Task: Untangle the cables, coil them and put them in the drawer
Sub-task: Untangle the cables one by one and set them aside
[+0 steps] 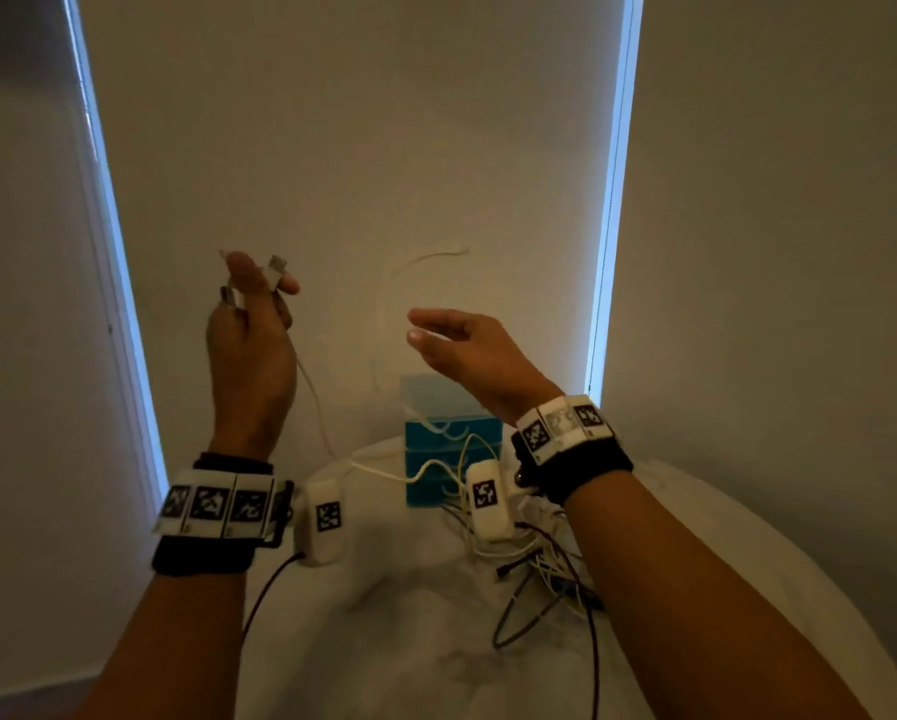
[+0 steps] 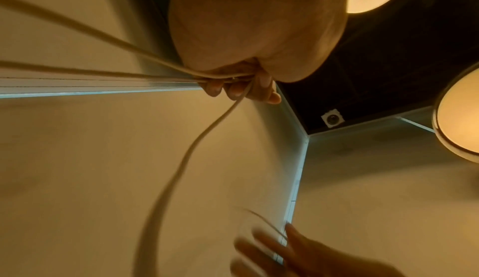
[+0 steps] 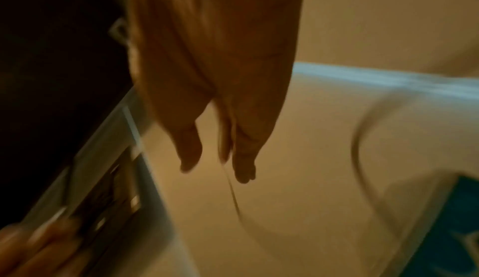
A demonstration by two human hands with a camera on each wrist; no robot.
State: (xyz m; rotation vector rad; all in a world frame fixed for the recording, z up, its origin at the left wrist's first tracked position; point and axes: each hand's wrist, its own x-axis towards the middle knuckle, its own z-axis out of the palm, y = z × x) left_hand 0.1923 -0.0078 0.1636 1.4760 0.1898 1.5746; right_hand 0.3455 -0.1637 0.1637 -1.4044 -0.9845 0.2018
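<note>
My left hand [image 1: 259, 291] is raised at the left and grips a white cable [image 1: 312, 389] near its metal-tipped plugs [image 1: 278, 264], which stick out past the fingers. In the left wrist view the fingers [image 2: 234, 89] curl round several white strands [image 2: 111, 72], and one strand [image 2: 197, 138] hangs down. My right hand [image 1: 428, 330] hovers to the right at about the same height with straight fingers; a thin blurred strand [image 3: 230, 189] runs between its fingers [image 3: 245, 164]. More tangled cables [image 1: 539, 563] lie on the white table [image 1: 384, 641] in front of a blue drawer unit [image 1: 451, 462].
A dark cable [image 1: 514, 623] loops over the table near its right front. White cables drape over the blue drawer unit. Behind the table hangs a closed roller blind [image 1: 358, 148] with bright strips of light at both sides. Walls flank it left and right.
</note>
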